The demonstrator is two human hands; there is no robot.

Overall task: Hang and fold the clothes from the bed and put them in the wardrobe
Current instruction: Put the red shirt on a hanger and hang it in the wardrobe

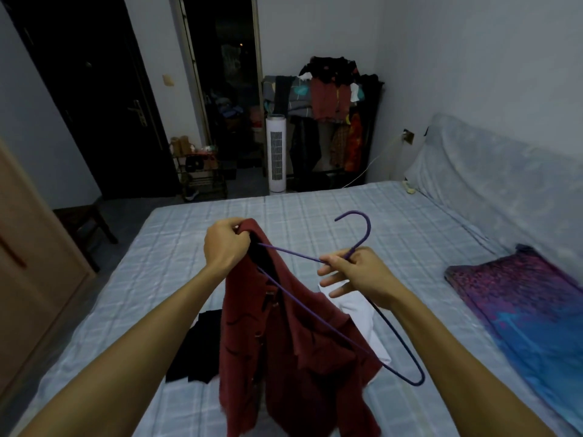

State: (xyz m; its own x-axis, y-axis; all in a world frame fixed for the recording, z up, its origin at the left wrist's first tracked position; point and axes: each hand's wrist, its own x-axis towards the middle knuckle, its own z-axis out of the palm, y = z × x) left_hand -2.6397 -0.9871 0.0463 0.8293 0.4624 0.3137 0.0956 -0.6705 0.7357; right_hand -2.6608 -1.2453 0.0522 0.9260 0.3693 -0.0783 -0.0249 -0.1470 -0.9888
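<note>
A dark red garment (299,351) hangs in front of me over the bed (394,222). My left hand (225,244) grips its top edge, fingers curled round the cloth. My right hand (356,275) pinches the neck of a purple wire hanger (362,234), just below its hook. One arm of the hanger runs into the garment's opening near my left hand; the other end sticks out low on the right. On the bed beneath lie a black garment (198,345) and a white one (362,316).
A purple-and-blue cloth (520,298) lies on the bed's right side. A wooden wardrobe door (28,263) stands at the left. At the far wall are a loaded clothes rack (331,102), a white tower fan (277,152) and a shoe rack (202,171).
</note>
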